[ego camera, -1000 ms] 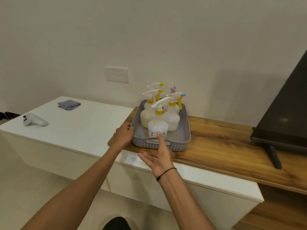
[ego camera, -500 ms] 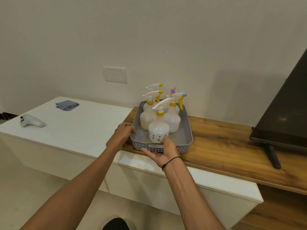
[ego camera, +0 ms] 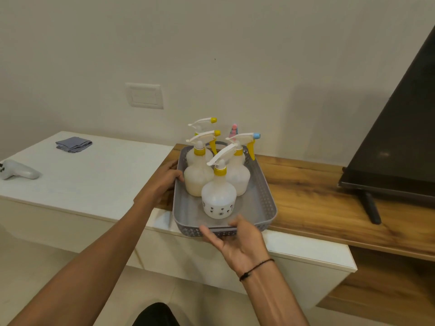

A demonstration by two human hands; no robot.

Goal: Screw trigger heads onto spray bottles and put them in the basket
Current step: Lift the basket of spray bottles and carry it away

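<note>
A grey perforated basket (ego camera: 263, 191) holds several white spray bottles with trigger heads screwed on. The nearest bottle (ego camera: 219, 196) has a yellow collar and small flower prints. Behind it stand two more bottles (ego camera: 196, 178) (ego camera: 240, 177), and further heads with yellow, blue and pink tips rise at the back. The basket juts past the front edge of the wooden shelf. My left hand (ego camera: 168, 178) grips the basket's left wall. My right hand (ego camera: 237, 241) holds its near rim from below, thumb on top.
The wooden shelf (ego camera: 317, 203) runs right to a dark TV (ego camera: 397, 142) on a stand. To the left a white cabinet top (ego camera: 94, 175) carries a folded grey cloth (ego camera: 73, 144) and a white controller (ego camera: 17, 170). A wall switch (ego camera: 144, 95) sits above.
My right hand moved from open in front of the basket to gripping its near rim. The basket has come toward me, over the shelf edge.
</note>
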